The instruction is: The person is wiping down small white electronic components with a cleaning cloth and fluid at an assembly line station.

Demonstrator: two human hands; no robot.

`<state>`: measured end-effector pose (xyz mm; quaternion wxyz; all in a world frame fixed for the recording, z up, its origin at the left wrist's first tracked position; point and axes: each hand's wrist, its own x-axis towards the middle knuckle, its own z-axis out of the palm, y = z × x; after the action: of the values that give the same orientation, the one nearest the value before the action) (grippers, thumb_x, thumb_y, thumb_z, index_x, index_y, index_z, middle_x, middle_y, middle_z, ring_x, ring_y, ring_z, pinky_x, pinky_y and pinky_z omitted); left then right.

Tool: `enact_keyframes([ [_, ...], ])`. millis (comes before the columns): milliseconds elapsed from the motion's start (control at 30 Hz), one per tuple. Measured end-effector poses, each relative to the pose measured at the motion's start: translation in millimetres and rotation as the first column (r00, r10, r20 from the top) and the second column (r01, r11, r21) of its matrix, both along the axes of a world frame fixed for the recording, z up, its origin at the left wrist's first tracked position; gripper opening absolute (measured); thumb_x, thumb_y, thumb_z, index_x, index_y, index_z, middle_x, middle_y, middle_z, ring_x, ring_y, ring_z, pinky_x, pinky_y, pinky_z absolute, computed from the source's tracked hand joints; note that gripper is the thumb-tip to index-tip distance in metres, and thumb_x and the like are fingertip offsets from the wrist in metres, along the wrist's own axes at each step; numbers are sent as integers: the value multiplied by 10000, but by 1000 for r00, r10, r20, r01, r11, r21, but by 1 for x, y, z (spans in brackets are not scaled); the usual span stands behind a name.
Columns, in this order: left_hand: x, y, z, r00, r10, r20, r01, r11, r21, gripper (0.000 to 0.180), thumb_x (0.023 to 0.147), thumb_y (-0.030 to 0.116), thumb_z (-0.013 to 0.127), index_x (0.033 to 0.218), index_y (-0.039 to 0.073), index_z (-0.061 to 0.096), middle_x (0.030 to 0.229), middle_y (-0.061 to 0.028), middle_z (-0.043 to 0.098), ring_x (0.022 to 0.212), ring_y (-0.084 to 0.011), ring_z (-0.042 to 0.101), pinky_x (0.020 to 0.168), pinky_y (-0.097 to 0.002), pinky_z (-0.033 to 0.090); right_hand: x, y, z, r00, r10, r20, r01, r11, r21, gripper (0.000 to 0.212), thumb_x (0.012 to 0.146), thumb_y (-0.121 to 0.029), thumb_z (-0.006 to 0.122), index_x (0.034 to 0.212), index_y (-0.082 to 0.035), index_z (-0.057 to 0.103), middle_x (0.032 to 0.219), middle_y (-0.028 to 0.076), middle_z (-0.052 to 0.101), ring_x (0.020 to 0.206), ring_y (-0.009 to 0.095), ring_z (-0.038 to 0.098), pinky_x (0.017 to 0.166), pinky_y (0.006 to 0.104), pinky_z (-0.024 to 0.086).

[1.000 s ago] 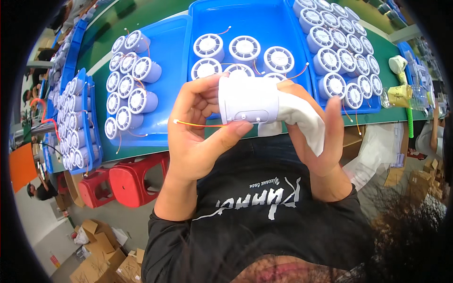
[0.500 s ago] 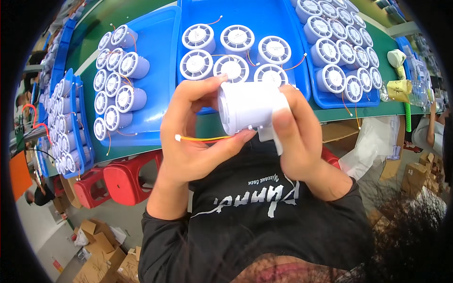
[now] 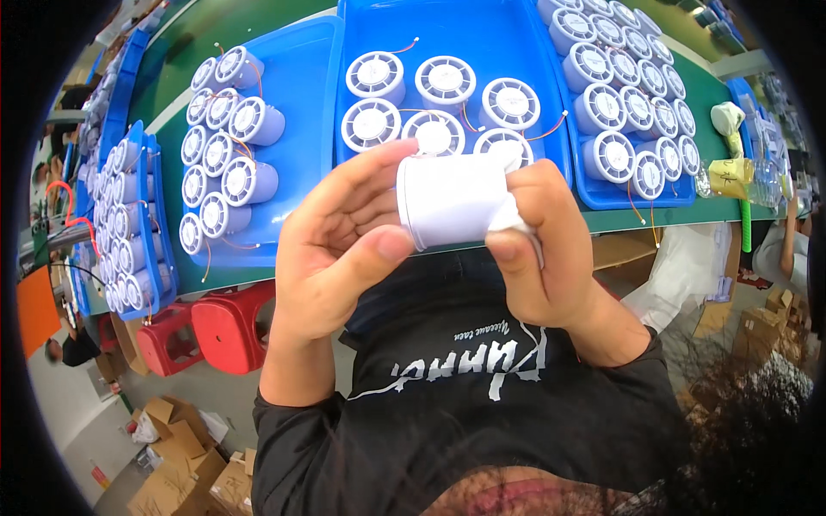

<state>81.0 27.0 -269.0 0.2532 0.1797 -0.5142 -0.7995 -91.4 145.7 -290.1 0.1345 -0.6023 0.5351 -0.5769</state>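
Observation:
A white plastic cylinder (image 3: 452,198), with a raised rim at its left end, lies sideways between my two hands over the table's near edge. My left hand (image 3: 314,258) holds its left end, with the thumb below and the fingers curled behind. At the other end, my right hand (image 3: 555,249) pinches a white cloth (image 3: 509,217) between thumb and fingers and presses it against the cylinder. Just beyond, a blue tray (image 3: 447,34) holds several similar upright cylinders (image 3: 445,79) with round spoked tops and thin wire leads. Any lead on the held cylinder is hidden.
More cylinders fill a blue tray (image 3: 559,176) at the right and stand in another blue tray (image 3: 301,172) at the left. A plastic bottle (image 3: 761,176) lies at the far right. Red stools (image 3: 228,331) and cardboard boxes (image 3: 176,434) are on the floor.
The cylinder has turned in my hands; its small tabs and yellow-red lead have gone out of sight. My left thumb has shifted onto its left end. The cloth now bunches at the right end.

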Motion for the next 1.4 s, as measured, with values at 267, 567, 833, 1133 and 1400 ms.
enact_keyframes([
  [267, 0, 4, -9, 978, 187, 92, -49, 637, -769, 592, 735, 18, 806, 1265, -57, 553, 1307, -179, 579, 1133, -257, 618, 922, -345, 527, 2, 1, 9, 704, -67, 707, -275, 892, 359, 334, 1027, -368, 468, 966, -52, 560, 774, -59, 493, 687, 8, 413, 586, 195, 337],
  [567, -5, 2, -1, 999, 8, 47, 3, 976, -219, 678, 787, 41, 769, 1354, -93, 420, 1297, -217, 560, 1193, -280, 573, 1017, -378, 459, -1, 9, 6, 981, -13, 194, -11, 992, 123, 194, 976, -196, 560, 949, -6, 530, 859, 122, 525, 732, 223, 490, 676, 314, 403],
  [833, -1, 3, -9, 982, 155, 108, -8, 605, -796, 593, 720, 25, 812, 1256, -36, 564, 1315, -181, 573, 1169, -255, 601, 955, -353, 502, -1, 7, 7, 700, -57, 712, -274, 899, 341, 314, 1023, -337, 485, 993, -36, 572, 778, -63, 489, 695, 9, 422, 611, 190, 350],
  [1133, -6, 5, -6, 994, 6, 111, 35, 931, -364, 636, 812, 26, 739, 1372, -16, 442, 1273, -152, 590, 1134, -252, 608, 925, -330, 504, -4, 14, -2, 998, -60, -14, 60, 998, 14, 172, 972, -187, 559, 969, -15, 543, 878, 125, 552, 769, 235, 515, 730, 326, 418],
  [1400, -8, 8, -14, 989, 83, 122, 5, 805, -594, 602, 810, 7, 738, 1345, -27, 463, 1252, -156, 595, 1126, -226, 612, 919, -321, 506, -6, 15, -2, 946, -13, 325, -68, 970, 236, 184, 966, -187, 565, 970, -5, 542, 865, 124, 544, 765, 257, 517, 716, 334, 413],
])
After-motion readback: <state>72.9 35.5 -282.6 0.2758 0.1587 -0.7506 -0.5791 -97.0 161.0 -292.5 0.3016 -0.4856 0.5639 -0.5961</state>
